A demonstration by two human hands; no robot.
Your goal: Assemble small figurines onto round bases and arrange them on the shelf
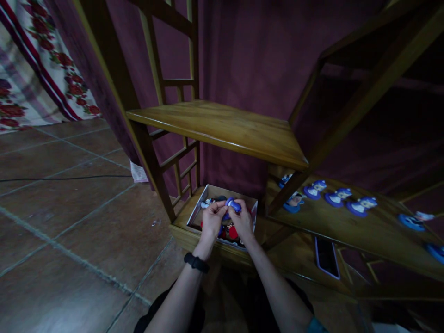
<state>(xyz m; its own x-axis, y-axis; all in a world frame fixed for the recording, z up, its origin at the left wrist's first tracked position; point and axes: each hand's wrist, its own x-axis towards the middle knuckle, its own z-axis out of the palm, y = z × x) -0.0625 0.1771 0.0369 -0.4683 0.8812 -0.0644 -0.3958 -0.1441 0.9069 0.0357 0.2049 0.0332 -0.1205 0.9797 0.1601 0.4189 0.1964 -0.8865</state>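
Observation:
Both of my hands meet over an open cardboard box [204,196] on the low left shelf. Between them is a small purple figurine [233,205] with a round base, tilted in my fingers. My left hand [212,219] pinches it from the left, and my right hand [243,221] grips it from the right. Below my hands, several more figurines lie jumbled in the box, among them a red one [233,231] and a black-and-white one [208,202]. My hands hide part of the box's contents.
On the right shelf [333,226] stand several purple figurines [337,197] in a row, with blue-based ones [294,202] beside them. A dark phone-like object [326,257] lies lower down. An upper wooden shelf [222,125] juts out above the box; a slanted post [287,192] divides the shelves.

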